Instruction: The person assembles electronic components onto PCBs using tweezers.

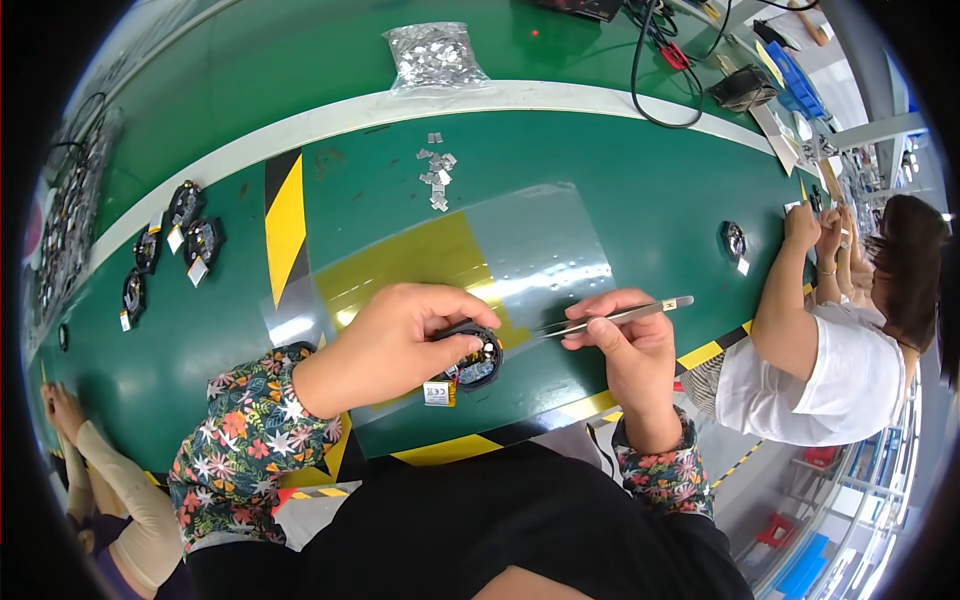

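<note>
My left hand (pixel 400 345) is closed on a round black electronic housing (pixel 484 362), thumb on top and fingers along its far side. Inside the housing a circuit board and small parts show. A small battery with a white label (pixel 438 392) hangs out at its near edge. In my right hand (pixel 630 345) a pair of metal tweezers (pixel 640 312) is gripped, tips pointing left toward the housing and a little apart from it. Whether the tips hold anything is too small to tell. Beneath lies a clear and yellow film sheet (pixel 545 245) on the green table.
Small metal pieces (pixel 438 175) lie beyond the sheet, with a clear bag of such pieces (pixel 437 55) farther back. Several similar housings (pixel 203 241) sit at left, another housing (pixel 733 240) at right. A co-worker (pixel 830 360) sits at right; another person's hands (pixel 62 410) show at left.
</note>
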A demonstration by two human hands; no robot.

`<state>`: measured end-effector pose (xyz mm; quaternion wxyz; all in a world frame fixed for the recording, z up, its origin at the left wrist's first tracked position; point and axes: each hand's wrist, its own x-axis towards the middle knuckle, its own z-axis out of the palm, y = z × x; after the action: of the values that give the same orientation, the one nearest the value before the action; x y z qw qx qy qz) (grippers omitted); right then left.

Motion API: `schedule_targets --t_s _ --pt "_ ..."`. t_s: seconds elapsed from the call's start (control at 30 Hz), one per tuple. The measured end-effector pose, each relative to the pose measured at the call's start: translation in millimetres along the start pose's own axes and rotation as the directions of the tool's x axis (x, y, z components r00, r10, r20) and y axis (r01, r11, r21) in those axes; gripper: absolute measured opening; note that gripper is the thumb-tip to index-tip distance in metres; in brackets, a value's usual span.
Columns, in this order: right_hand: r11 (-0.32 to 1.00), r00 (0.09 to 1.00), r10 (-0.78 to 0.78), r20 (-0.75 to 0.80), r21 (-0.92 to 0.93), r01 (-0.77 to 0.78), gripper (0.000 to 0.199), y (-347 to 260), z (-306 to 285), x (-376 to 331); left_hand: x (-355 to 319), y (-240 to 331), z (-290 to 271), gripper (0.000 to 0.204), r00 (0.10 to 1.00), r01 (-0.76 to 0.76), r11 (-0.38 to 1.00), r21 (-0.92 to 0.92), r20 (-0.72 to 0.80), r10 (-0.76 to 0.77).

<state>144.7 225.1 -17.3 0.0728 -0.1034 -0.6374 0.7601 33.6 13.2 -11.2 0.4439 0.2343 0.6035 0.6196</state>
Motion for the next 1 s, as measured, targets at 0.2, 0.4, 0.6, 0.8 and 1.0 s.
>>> schedule_targets --t_s 0.2,0.4,0.6,0.8,1.0 --pt "0.999 0.998 -0.051 -0.047 -0.017 0.050 0.009 3.2 1.7 -1.1 1.4 0.5 2.2 0.019 1.000 -0.006 1.000 0.016 -0.010 0.006" --pt "0.999 0.999 -0.036 -0.038 -0.023 0.035 0.009 5.5 2.1 -1.0 0.9 1.1 1.8 0.019 1.000 0.003 1.000 0.005 -0.024 -0.003" --pt "0.999 0.997 -0.032 -0.076 -0.040 0.029 0.011 3.9 3.4 -1.2 2.2 0.2 0.9 0.019 1.000 -0.006 1.000 0.011 -0.031 0.006" --pt "0.998 0.995 -0.038 -0.095 -0.049 0.033 0.011 3.7 3.1 -3.0 2.6 -0.5 1.2 0.019 1.000 0.001 1.000 -0.001 -0.031 -0.001" --pt "0.998 0.996 -0.026 -0.084 -0.056 0.021 0.010 2.3 4.7 -1.2 1.6 2.0 1.6 0.019 0.999 -0.002 1.000 0.007 -0.037 0.002"
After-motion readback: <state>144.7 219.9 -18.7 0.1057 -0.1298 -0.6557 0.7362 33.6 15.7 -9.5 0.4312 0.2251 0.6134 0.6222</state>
